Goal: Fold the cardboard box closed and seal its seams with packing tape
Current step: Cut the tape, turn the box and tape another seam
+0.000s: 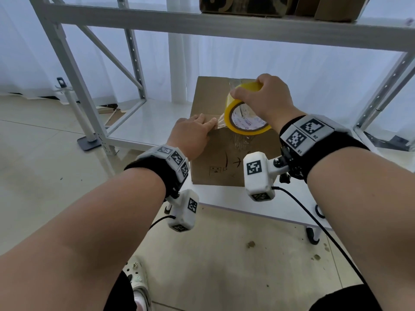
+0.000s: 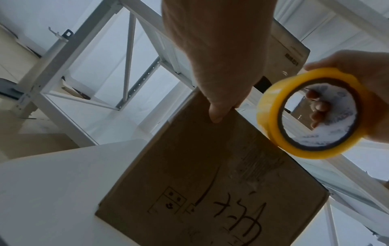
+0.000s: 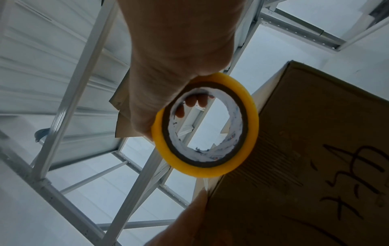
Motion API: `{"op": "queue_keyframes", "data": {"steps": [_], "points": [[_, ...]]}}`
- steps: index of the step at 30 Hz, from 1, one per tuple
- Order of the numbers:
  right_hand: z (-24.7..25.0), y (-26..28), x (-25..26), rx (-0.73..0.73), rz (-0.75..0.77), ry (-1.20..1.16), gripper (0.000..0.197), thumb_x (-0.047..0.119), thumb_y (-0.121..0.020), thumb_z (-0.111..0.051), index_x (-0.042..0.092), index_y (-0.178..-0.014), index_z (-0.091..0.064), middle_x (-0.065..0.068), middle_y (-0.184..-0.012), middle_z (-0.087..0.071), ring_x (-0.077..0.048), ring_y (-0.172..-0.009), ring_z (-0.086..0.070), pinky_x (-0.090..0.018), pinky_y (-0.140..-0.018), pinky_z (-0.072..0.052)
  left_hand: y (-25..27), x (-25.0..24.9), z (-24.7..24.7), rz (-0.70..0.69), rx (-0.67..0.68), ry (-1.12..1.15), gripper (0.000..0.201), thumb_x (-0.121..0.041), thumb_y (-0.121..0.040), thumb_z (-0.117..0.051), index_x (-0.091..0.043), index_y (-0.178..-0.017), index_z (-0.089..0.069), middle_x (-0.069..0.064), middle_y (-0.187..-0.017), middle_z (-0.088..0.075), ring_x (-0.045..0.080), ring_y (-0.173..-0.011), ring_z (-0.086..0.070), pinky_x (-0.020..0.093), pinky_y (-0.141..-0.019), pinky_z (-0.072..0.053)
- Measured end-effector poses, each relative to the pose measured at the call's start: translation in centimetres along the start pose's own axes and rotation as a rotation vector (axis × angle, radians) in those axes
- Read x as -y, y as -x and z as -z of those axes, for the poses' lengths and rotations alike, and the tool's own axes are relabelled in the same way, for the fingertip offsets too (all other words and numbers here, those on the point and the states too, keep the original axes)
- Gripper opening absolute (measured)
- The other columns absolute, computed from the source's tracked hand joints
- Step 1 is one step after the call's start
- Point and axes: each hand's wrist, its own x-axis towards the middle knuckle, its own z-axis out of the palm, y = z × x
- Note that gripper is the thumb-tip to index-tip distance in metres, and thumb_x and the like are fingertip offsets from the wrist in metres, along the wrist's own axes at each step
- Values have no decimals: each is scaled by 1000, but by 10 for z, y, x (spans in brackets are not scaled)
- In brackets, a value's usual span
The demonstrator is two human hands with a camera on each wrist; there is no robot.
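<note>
Left hand (image 1: 190, 133) flat, pinning tape end on box (image 1: 211, 95) — right hand (image 1: 267, 97), at 3 o'clock, grips roll (image 1: 244, 115); flaps shut, sealing underway.

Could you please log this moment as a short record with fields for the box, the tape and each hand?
box: cardboard box on a white table, top flaps folded shut
tape: yellow roll, a clear strip pulled out to the left
left hand: fingers pressing the strip's end onto the box
right hand: grips the roll above the box
</note>
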Motion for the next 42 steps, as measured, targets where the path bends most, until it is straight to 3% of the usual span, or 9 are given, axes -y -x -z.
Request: {"op": "queue_keyframes", "data": {"steps": [5,10,18,22,25,29,34,38,42], "points": [[8,-7,16,10,-5,62,45,60,-70,-63,20,-69,-44,4,-67,-42,-17,-68,-46,-32,-61,-36,4,-4,-4,70,25,25,61,-33,-91,-47,-26,-148,-26,1,-151,-34,21,-139,-31,41,-111,-21],[26,-2,4,1,26,304,49,55,-76,-64,8,-86,-54,-1,-73,-46,-25,-79,-50,-34,-66,-36,3,-6,-3,70,54,26,64,-41,-90,-48,-26,-148,-26,3,-150,-36,21,-138,-32,44,-111,-21],[24,1,-2,61,73,325,68,68,-78,-57,14,-119,-51,-7,-115,-57,-28,-107,-53,-44,-89,-44,-3,-36,11,183,223,-60,78,-62,-87,-46,-37,-150,-7,23,-152,-21,40,-139,-23,52,-108,-22],[17,5,1,61,126,447,60,61,-87,-48,17,-127,-51,-11,-120,-56,-32,-113,-50,-45,-92,-41,-11,-51,18,238,333,-77,80,-66,-87,-43,-43,-148,4,31,-152,-9,47,-139,-18,54,-110,-18],[19,5,3,78,102,468,59,58,-87,-48,18,-131,-50,-11,-125,-55,-33,-116,-49,-44,-94,-39,-6,-35,16,165,262,-54,74,-61,-90,-41,-40,-149,-3,24,-154,-17,40,-140,-21,51,-113,-16],[21,4,3,87,85,456,57,56,-86,-50,18,-129,-52,-10,-124,-56,-31,-115,-49,-42,-92,-39,9,2,6,109,139,62,69,-51,-94,-42,-20,-150,-17,4,-157,-20,20,-144,-22,41,-118,-12],[22,1,3,93,65,411,59,56,-86,-52,17,-129,-51,-7,-124,-58,-29,-113,-51,-42,-91,-42,14,18,6,104,176,10,76,-53,-95,-40,-11,-151,-10,6,-159,-9,21,-147,-6,38,-118,-3],[21,1,1,93,71,397,59,57,-86,-52,16,-129,-50,-7,-121,-58,-28,-111,-53,-42,-91,-44,6,-2,9,-21,103,95,66,-44,-97,-43,-11,-150,-20,5,-157,-18,19,-146,-14,33,-117,-12],[27,-5,-9,89,62,251,55,63,-83,-54,14,-108,-51,-1,-96,-53,-21,-91,-52,-35,-79,-46,1,-12,3,3,91,124,70,-48,-95,-45,-20,-151,-15,5,-158,-17,21,-145,-16,35,-115,-19]]}}
